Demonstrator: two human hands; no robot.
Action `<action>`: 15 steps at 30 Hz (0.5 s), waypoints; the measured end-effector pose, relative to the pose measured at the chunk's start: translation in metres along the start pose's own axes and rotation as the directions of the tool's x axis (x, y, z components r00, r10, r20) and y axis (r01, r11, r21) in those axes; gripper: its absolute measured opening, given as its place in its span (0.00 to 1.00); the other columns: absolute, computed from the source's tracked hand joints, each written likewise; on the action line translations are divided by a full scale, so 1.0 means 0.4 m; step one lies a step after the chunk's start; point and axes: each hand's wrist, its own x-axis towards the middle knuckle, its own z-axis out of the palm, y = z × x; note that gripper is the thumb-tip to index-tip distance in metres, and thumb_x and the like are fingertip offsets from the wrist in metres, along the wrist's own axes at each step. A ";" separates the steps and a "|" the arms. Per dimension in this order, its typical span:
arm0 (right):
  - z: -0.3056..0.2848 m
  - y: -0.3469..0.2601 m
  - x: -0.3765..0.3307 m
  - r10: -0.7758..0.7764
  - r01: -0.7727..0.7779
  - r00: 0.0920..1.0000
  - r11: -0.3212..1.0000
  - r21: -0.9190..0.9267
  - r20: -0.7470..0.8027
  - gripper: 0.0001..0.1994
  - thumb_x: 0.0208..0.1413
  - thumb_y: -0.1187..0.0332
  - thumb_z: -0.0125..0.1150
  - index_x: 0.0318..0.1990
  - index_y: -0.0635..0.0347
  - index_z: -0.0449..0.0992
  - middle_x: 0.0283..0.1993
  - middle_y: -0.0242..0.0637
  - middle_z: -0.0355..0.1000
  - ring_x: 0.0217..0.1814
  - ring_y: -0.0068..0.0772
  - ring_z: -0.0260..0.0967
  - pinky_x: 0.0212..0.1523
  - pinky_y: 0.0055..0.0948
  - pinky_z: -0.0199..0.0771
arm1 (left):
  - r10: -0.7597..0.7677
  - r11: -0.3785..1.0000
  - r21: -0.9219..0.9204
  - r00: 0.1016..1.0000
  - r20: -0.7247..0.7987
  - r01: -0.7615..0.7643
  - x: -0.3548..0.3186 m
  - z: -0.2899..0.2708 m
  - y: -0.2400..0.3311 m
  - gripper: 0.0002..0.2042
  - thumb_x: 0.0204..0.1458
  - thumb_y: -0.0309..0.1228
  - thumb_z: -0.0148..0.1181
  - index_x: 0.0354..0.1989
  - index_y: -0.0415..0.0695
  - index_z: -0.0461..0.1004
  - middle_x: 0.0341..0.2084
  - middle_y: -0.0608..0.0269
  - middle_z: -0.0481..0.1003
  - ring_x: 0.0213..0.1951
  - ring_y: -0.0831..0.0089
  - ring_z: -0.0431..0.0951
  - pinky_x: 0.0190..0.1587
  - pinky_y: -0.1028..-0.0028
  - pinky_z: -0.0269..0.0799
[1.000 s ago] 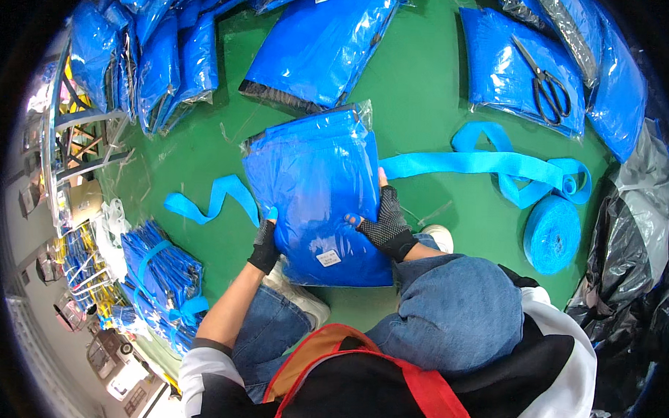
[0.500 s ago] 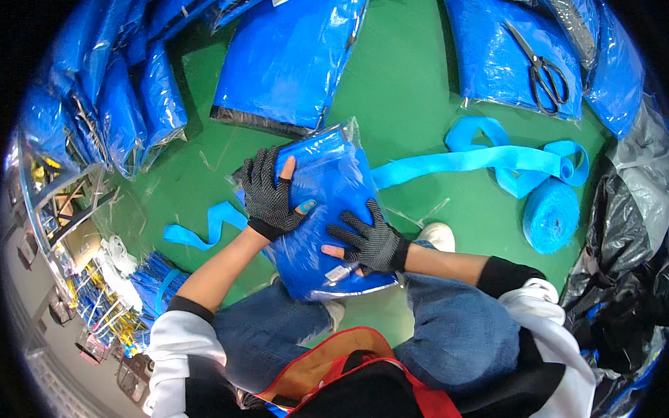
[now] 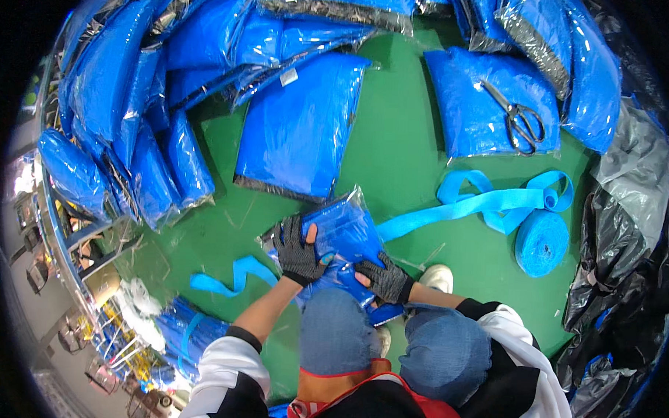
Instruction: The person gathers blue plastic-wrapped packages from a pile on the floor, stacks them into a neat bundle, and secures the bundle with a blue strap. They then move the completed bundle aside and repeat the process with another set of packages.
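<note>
A blue folded sheet in a clear plastic bag [image 3: 348, 228] lies between my legs, over a light-blue webbing strap. My left hand [image 3: 300, 253], in a grey-black glove with bare fingertips, presses on its left part with fingers stretched out. My right hand [image 3: 387, 279], gloved alike, lies on its near right part, fingers extended toward the left. The bag is creased between the hands. My left knee [image 3: 335, 331] hides part of its near end. One loose strap end [image 3: 236, 275] sticks out at the left; the other side runs right to the strap roll [image 3: 542, 244].
Scissors with black handles [image 3: 516, 116] rest on a bagged blue pack [image 3: 456, 103] at the far right. Another blue pack [image 3: 300, 127] lies ahead, with several more piled at the far left [image 3: 110, 90]. Black and grey plastic sheeting [image 3: 621, 219] lines the right side.
My knees have come up and in, the left one now over the bag's near end. My hands still press on the bag, which has become creased. The view has shifted, showing more packs beyond.
</note>
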 end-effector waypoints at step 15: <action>-0.319 0.004 0.034 0.630 -0.604 0.675 0.771 0.202 -0.384 0.17 0.44 0.65 0.54 0.45 0.58 0.70 0.45 0.50 0.68 0.46 0.55 0.65 0.45 0.46 0.66 | 0.170 0.966 -0.195 0.985 -0.014 -0.170 0.054 -0.048 -0.096 0.23 0.51 0.43 0.48 0.56 0.51 0.63 0.46 0.42 0.66 0.46 0.46 0.67 0.49 0.48 0.58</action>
